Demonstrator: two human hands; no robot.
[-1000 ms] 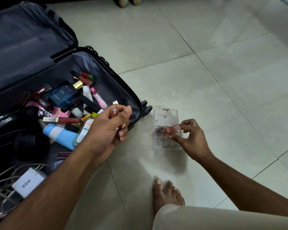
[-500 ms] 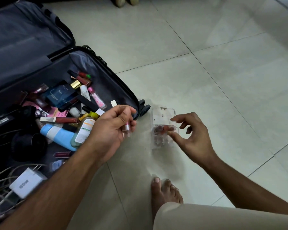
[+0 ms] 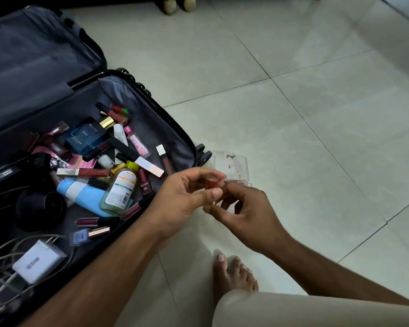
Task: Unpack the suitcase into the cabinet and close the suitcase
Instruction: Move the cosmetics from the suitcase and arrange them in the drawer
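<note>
The dark suitcase (image 3: 137, 102) lies open on the floor at the left, full of cosmetics: a blue perfume box (image 3: 85, 138), a light blue bottle (image 3: 80, 192), a clear bottle with a yellow cap (image 3: 119, 187) and several lip glosses. My left hand (image 3: 184, 197) pinches a small reddish lip gloss tube (image 3: 211, 185) between thumb and fingers. My right hand (image 3: 243, 206) meets it with curled fingers at the tube's lower end. Behind both hands a clear plastic organiser box (image 3: 232, 166) stands on the tiles, partly hidden. No cabinet shows.
A white charger (image 3: 38, 260) with tangled cables lies at the suitcase's near left corner beside a black round object (image 3: 40, 204). My bare foot (image 3: 232, 274) and knee are at the bottom. Two furniture legs (image 3: 177, 5) stand at the top edge.
My left hand has carried the small tube rightwards from the suitcase edge to the clear box. My right hand left the tubes in the box and moved in to meet it.
</note>
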